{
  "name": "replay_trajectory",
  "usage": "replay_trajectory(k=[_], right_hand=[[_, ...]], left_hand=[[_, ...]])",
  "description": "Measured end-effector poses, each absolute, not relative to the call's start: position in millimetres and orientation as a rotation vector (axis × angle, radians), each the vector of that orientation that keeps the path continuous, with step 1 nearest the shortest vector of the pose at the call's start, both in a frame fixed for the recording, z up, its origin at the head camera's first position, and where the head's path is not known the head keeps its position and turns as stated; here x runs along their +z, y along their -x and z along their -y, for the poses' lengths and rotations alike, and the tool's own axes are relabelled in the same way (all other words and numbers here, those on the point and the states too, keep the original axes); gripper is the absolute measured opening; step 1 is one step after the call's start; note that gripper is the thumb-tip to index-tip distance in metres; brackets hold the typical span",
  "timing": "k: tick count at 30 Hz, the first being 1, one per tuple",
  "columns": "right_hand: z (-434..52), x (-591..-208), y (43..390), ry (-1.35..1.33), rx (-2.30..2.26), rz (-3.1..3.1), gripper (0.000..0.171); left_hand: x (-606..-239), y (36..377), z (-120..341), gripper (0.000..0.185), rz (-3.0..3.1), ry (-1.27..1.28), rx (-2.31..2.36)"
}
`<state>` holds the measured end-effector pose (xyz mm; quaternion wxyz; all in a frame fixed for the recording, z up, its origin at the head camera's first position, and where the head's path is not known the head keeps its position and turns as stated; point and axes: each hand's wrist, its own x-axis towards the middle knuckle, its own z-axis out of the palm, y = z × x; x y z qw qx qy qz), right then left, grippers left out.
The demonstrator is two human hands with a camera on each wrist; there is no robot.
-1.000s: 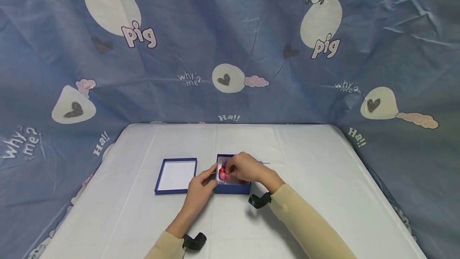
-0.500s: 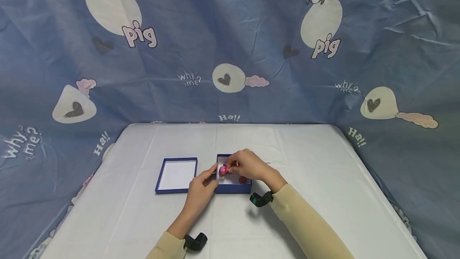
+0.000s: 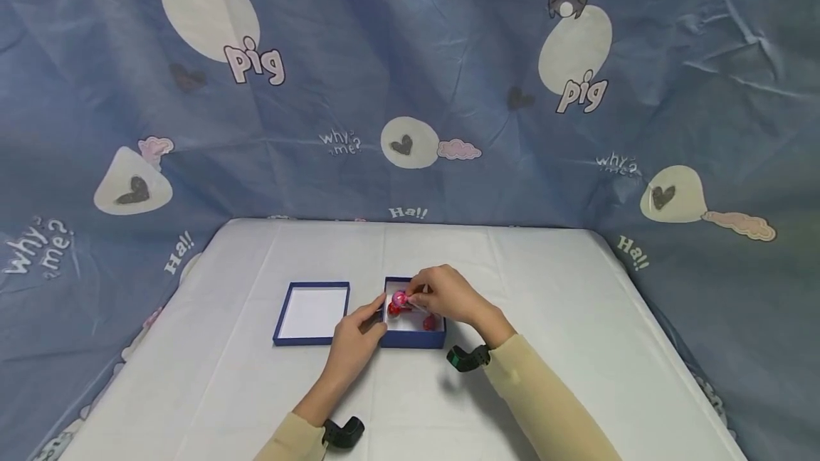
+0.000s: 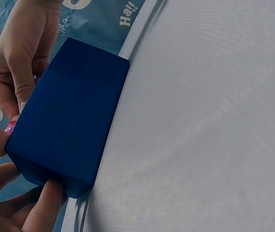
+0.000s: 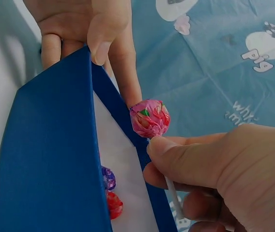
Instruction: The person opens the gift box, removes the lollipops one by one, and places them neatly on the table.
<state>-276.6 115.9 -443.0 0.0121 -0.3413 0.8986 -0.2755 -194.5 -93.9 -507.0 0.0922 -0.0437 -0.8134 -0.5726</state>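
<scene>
My right hand (image 3: 451,297) pinches a pink-wrapped lollipop (image 5: 150,118) by its white stick just under the ball. The lollipop is raised over the blue box (image 3: 413,338), close to its left end in the head view. My left hand (image 3: 352,343) holds that end of the box, thumb at the near corner (image 5: 99,52) and forefinger toward the far one. Inside the box lie more lollipops: a red one (image 3: 393,309) at the left, another red one (image 3: 430,322) at the right, and a purple one (image 5: 108,178) seen in the right wrist view.
Left of the box, a shallow blue-rimmed lid (image 3: 314,311) lies with its white inside facing up. A white cloth (image 3: 551,347) covers the table, and a blue printed curtain (image 3: 307,183) hangs behind it.
My right hand has picked the pink lollipop up from among the others and raised it slightly. Red lollipops in the box now show more. My left hand stays on the box.
</scene>
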Motion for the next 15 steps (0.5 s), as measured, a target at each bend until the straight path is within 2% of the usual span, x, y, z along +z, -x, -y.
replay_trajectory(k=[15], right_hand=[[-121.9,-449.2,268.6,1.059,-0.847,-2.863,0.008]], left_hand=[[-506.3,192.1,92.7,0.052,2.409,0.155,-1.695]])
